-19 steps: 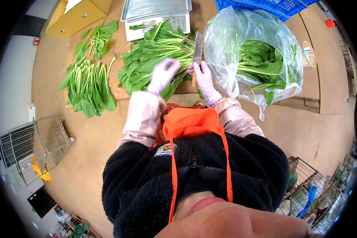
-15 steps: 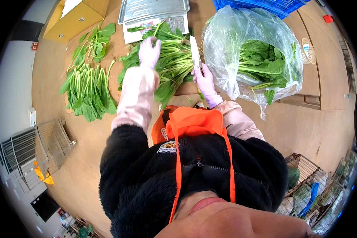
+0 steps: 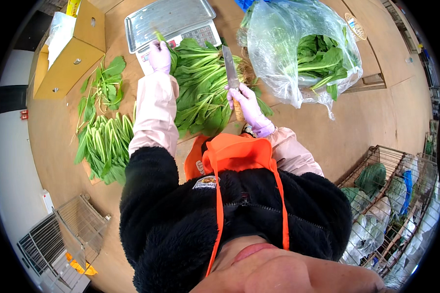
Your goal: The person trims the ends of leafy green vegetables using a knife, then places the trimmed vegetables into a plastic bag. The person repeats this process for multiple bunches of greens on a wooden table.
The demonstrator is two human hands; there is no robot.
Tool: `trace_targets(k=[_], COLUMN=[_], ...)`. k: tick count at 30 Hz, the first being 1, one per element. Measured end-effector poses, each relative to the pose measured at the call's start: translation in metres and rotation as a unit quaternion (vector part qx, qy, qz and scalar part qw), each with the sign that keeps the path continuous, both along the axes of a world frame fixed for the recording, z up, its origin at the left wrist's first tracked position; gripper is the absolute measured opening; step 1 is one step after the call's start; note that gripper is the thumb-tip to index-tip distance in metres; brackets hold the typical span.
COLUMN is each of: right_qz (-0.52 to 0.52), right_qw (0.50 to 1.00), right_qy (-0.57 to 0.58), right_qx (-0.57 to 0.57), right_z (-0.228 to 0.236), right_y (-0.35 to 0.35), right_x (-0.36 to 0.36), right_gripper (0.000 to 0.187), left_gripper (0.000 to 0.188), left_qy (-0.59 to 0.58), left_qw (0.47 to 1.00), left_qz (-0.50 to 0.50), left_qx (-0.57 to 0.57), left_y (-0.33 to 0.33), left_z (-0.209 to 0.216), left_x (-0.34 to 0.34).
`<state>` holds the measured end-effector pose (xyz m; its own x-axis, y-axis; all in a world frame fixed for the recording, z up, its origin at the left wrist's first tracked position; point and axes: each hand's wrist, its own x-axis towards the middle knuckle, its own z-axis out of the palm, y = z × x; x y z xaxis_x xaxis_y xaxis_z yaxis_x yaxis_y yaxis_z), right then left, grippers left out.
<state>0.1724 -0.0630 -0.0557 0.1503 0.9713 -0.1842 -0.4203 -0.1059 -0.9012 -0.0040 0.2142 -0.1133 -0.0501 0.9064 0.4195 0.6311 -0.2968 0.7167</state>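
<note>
My right hand (image 3: 248,103), in a purple glove, grips a knife (image 3: 231,68) by its wooden handle, blade pointing away from me. The blade stands over the root ends of a pile of leafy greens (image 3: 200,90) in front of me. My left hand (image 3: 160,57), gloved too, is at the pile's far left edge. Its fingers are closed on a green stalk (image 3: 160,36) whose blurred end sticks out past them. Beside my left forearm lies a bunch of greens (image 3: 105,146), pale stems upward, with loose leaves (image 3: 107,83) beyond it.
Beyond the pile stands a scale with a metal tray (image 3: 168,22). A clear plastic bag of greens (image 3: 278,53) is at the right, before a blue crate (image 3: 247,4). A yellow box (image 3: 76,63) stands far left. Wire carts (image 3: 376,195) flank me, and a small basket (image 3: 355,25) lies far right.
My left hand has moved left and closed on a stalk at the pile's edge. My right hand still holds the knife, now tilted further left. The whole view has shifted and turned slightly.
</note>
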Motion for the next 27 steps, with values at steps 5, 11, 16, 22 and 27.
trace_targets(k=[5,11,16,22,27], right_qz=[0.019,-0.005,-0.034,0.049,0.061], right_qw=[0.998,0.92,0.766,0.724,0.711], right_qy=[-0.045,-0.369,-0.589,-0.632,-0.643], right_qx=[0.033,0.131,0.257,0.271,0.277], right_z=[0.007,0.012,0.046,0.028,0.022], right_y=[0.021,0.033,0.035,0.035,0.037], right_x=[-0.036,-0.069,-0.105,-0.137,-0.159], right_gripper=[0.021,0.021,0.023,0.023,0.02], left_gripper=[0.017,0.022,0.02,0.022,0.023], left_qy=[-0.231,-0.168,-0.028,0.076,0.101], left_qw=[0.961,0.982,0.991,0.989,0.986], left_qz=[-0.075,-0.08,-0.02,0.05,0.08], left_qx=[0.129,-0.019,-0.132,-0.114,-0.101], left_y=[-0.041,-0.111,-0.191,-0.229,-0.234], left_z=[0.101,0.137,0.14,0.12,0.114], left_x=[-0.041,-0.088,-0.1,-0.114,-0.133])
